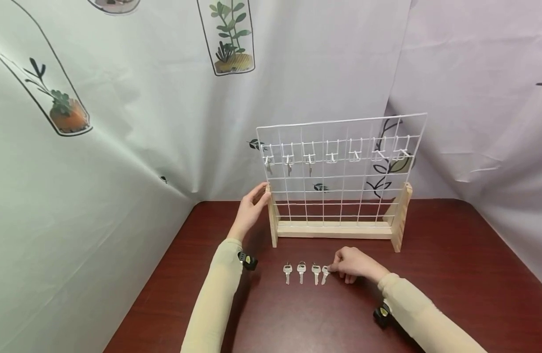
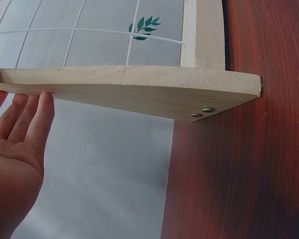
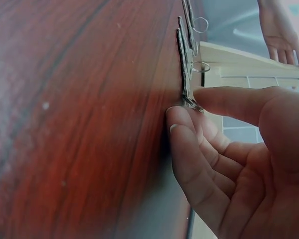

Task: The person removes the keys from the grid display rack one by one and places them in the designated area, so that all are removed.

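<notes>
My right hand pinches the ring end of a small silver key at the right end of a row on the table. In the right wrist view, thumb and fingers close around its ring, low over the tabletop. Three more ringed keys lie to its left, side by side. My left hand grips the upper end of the rack's left wooden upright, thumb on one face and fingers on the other. The rack's white wire grid stands behind the keys.
Several white hooks line the grid's upper part; keys hang from the three leftmost. A wooden crossbar joins the left upright to the right upright. A dark red table lies beneath, with patterned white cloth around it.
</notes>
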`<state>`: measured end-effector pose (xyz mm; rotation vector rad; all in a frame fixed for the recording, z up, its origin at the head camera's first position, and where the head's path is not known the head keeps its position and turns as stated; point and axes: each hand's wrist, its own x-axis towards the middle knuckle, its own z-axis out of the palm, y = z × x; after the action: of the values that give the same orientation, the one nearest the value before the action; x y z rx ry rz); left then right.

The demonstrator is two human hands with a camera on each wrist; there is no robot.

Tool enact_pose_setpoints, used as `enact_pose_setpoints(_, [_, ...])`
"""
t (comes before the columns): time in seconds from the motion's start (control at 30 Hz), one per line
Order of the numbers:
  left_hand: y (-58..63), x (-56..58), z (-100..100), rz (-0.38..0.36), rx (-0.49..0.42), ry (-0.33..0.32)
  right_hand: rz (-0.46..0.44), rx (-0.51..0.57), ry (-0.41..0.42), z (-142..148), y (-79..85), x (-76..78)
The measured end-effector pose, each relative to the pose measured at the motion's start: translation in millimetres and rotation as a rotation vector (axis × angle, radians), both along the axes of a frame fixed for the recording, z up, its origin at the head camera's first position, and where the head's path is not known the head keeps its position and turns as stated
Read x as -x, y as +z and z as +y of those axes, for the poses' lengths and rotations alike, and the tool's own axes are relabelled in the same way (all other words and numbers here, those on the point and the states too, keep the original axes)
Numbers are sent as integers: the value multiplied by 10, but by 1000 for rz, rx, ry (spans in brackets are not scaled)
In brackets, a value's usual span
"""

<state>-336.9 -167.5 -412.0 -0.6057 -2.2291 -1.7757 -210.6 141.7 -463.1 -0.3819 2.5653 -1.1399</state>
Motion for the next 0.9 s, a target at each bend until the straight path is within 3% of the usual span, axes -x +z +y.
enact_pose_setpoints(0.3, [11,-17,18,1,-18,-28,24,-53,-40,156,8,32])
enact_pose_setpoints(0.47, [-9,-21,14,0,-24,2,58,-63,-22,308,99,113])
enact_pose_setpoints(0.73, [-8,7,22,2,-23,-13,169,-37,-4,533,399,299])
enact_pose_setpoints(0.9, [176,-157,26,-28,-22,-43,216,-46,-8,605,610,374])
